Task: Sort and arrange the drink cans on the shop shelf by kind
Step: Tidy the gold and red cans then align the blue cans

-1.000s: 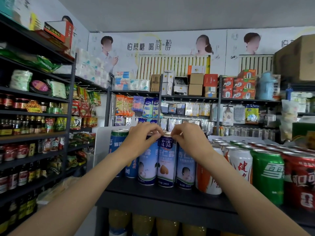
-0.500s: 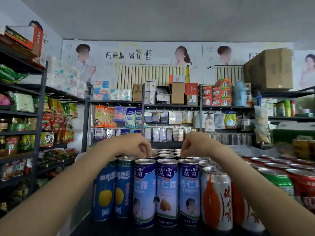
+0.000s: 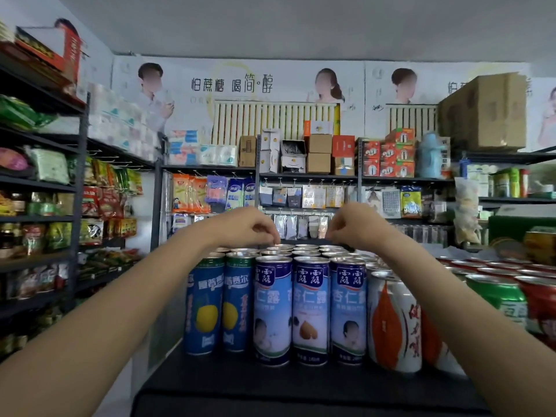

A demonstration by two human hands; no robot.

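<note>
Both arms reach forward over a dark shelf on which drink cans stand upright in rows. The left hand hangs at 11 o'clock above the can tops, fingers curled downward with thumb and fingertips drawn together; whether they pinch a can rim in the rear rows cannot be told. The right hand hangs at 1 o'clock in a mirrored pose, fingers likewise curled and drawn together, with contact on any can equally unclear. The two hands are apart, with a gap between them above the centre of the can block. In the front row, three light-blue almond-drink cans stand side by side, touching, directly below the hands at 6 o'clock. Just beside them at 9 o'clock stand two dark-blue cans with a yellow fruit, also touching. Just beside the almond cans at 3 o'clock stands a white-and-orange can, with a second one partly hidden behind the right forearm. Further toward 3 o'clock stand a green can and red cans. Behind the front row, only silver can tops show. Stocked wall racks fill the background at 9 and 12 o'clock, and a cardboard box sits high at 2 o'clock.
</note>
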